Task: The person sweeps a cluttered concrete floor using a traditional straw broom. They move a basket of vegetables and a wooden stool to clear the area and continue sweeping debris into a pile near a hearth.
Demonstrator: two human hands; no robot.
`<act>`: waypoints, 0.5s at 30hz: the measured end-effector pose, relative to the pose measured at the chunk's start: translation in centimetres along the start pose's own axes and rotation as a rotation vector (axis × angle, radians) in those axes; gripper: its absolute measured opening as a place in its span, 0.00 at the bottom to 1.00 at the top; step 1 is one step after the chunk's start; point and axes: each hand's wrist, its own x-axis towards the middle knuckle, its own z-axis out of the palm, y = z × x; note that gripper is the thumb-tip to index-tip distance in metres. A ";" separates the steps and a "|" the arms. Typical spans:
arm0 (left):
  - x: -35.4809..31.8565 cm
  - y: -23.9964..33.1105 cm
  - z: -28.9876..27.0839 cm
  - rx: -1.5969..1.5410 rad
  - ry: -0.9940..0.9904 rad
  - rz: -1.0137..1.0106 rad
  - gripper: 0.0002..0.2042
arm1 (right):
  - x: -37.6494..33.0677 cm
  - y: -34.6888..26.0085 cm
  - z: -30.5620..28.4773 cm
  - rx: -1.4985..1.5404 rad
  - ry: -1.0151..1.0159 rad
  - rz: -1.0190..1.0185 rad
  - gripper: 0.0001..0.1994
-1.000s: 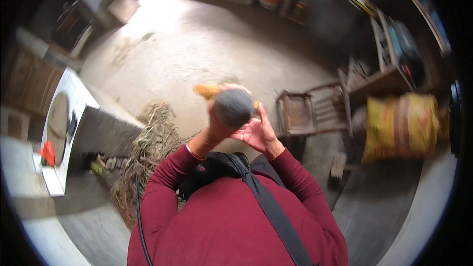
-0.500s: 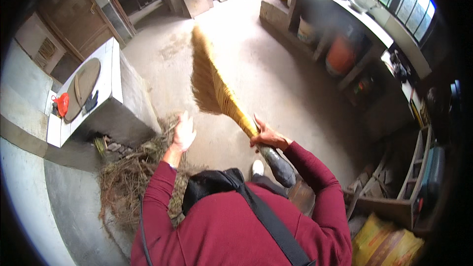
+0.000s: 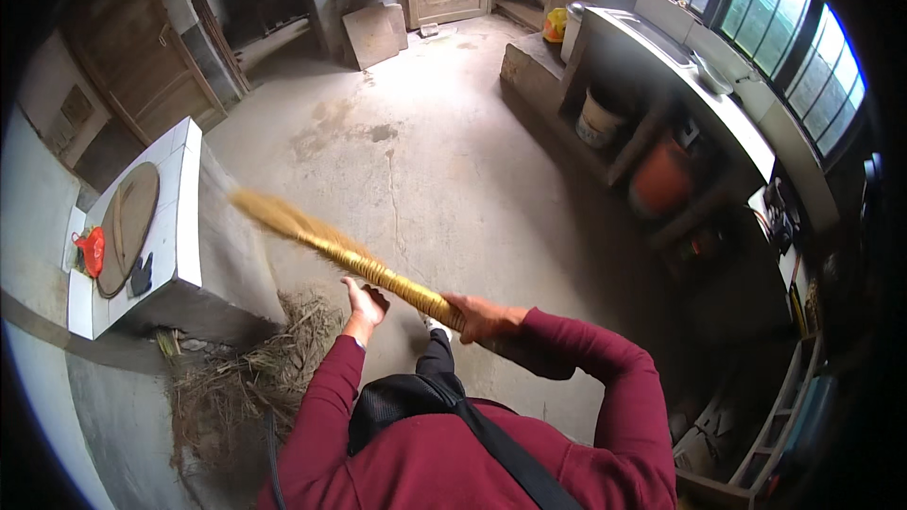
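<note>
A straw broom point(image 3: 373, 270) with a yellow-wound neck slants across the middle, its bristle end up and to the left near the tiled stove. My right hand point(image 3: 484, 318) is wrapped round it at the lower end of the yellow winding. The dark handle end reaches back beneath my right forearm. Just below the winding is my left hand point(image 3: 367, 304), thumb and fingers apart, holding nothing; whether it touches the broom I cannot tell.
At left stands the white-tiled stove point(image 3: 189, 203) with a round lid point(image 3: 142, 203) and a red plastic bag point(image 3: 91, 250) on top. Dry brush point(image 3: 255, 368) lies beside its base. Along the right runs a counter point(image 3: 727, 118) with a bucket point(image 3: 597, 121) and an orange container point(image 3: 661, 178) underneath.
The broom has swung left and now lies more crosswise, its bristles toward the stove. My right hand has moved left and my left hand down slightly. The view has shifted and a foot has moved.
</note>
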 end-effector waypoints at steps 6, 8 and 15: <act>11.6 6.4 -2.0 -0.026 0.419 0.027 0.50 | 12.1 2.9 -11.2 -0.124 0.062 0.083 0.43; 15.1 9.8 2.9 -0.181 0.143 0.087 0.48 | 16.0 4.6 -11.9 -0.203 -0.028 0.124 0.46; 24.6 24.4 9.9 -0.016 -0.084 0.064 0.45 | 28.2 3.7 -25.0 -0.209 -0.165 0.075 0.41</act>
